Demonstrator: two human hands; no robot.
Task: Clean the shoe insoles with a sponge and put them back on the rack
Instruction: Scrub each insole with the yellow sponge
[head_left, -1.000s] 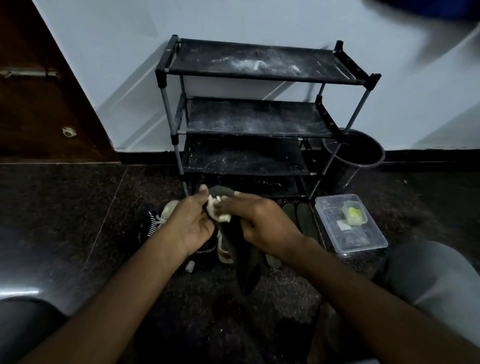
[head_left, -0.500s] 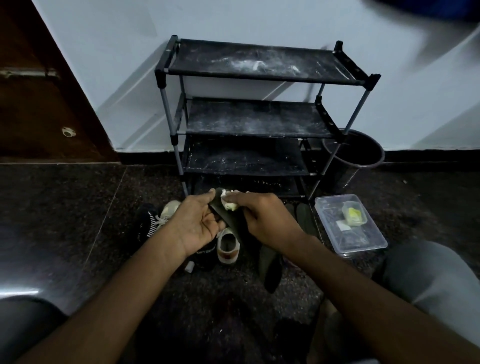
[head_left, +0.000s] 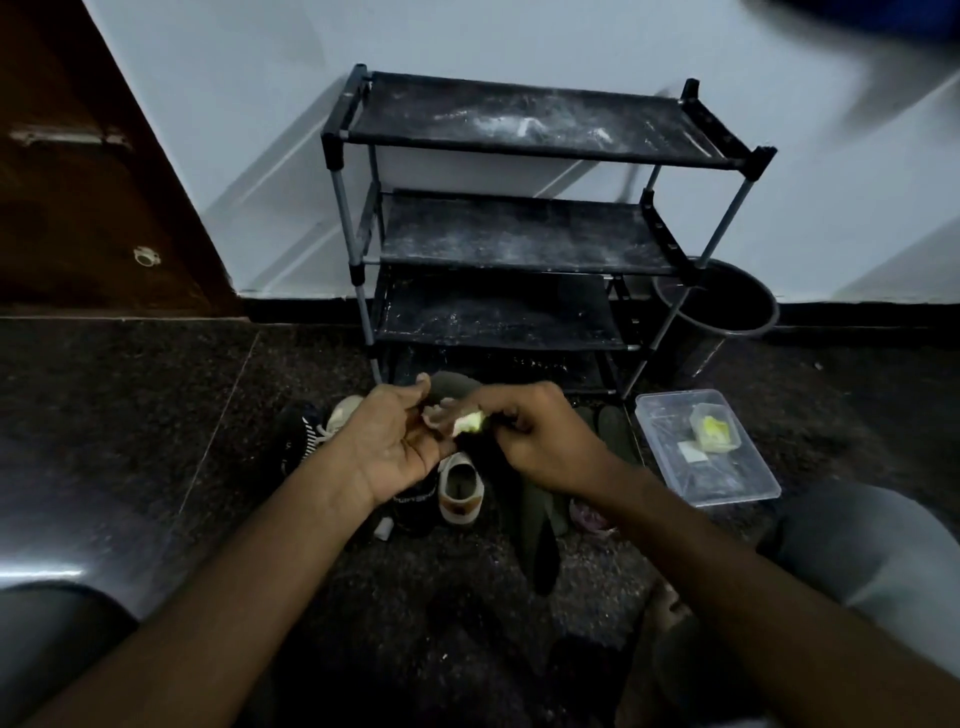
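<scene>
The dusty black rack (head_left: 519, 234) stands against the wall. Before it the dark insole (head_left: 540, 525) hangs tip-down above the floor, its top end in the left hand (head_left: 389, 447), grip curled round it. The right hand (head_left: 540, 441) has a tight pinching grip on the sponge (head_left: 467, 423), pressing it against the insole, slightly lower than half a second ago.

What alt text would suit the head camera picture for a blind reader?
The left hand holds a dark insole while the right hand presses a pale sponge against it. A dusty black shoe rack stands behind.
</scene>
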